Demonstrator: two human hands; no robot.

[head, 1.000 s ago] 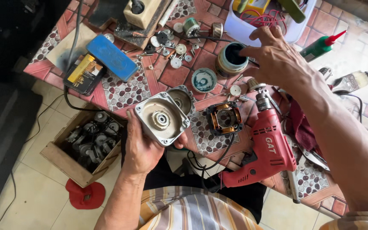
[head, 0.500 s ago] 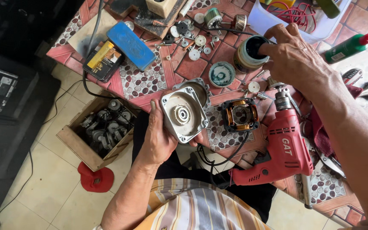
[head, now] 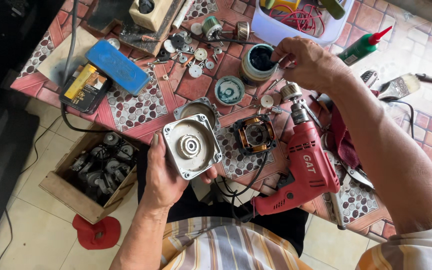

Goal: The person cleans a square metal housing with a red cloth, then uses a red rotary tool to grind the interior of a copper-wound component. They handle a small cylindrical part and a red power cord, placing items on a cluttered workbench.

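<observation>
You look to be at the greasing step: your left hand (head: 168,172) grips the grey motor end cover (head: 192,145) at frame centre while your right hand (head: 308,62), fingertips pinched, dips into the open grease tub (head: 259,64) above, so next calls for bringing grease across to the cover's centre bearing.

A low table (head: 203,85) topped with red tiles and pebble-patterned squares carries the clutter. Just under the right hand (head: 308,62) stands an open tin of dark grease (head: 257,62), with its round lid (head: 229,90) lying beside it, toward the left hand (head: 163,175). Below the right hand lie a red electric drill (head: 303,172) and a copper-wound motor stator (head: 254,134). Beyond the left hand rest a blue case (head: 117,66) and scattered washers and small gears (head: 196,55). Past the right hand sit a white tub (head: 296,32), a green bottle with a red nozzle (head: 363,46) and a paintbrush (head: 401,86).
</observation>
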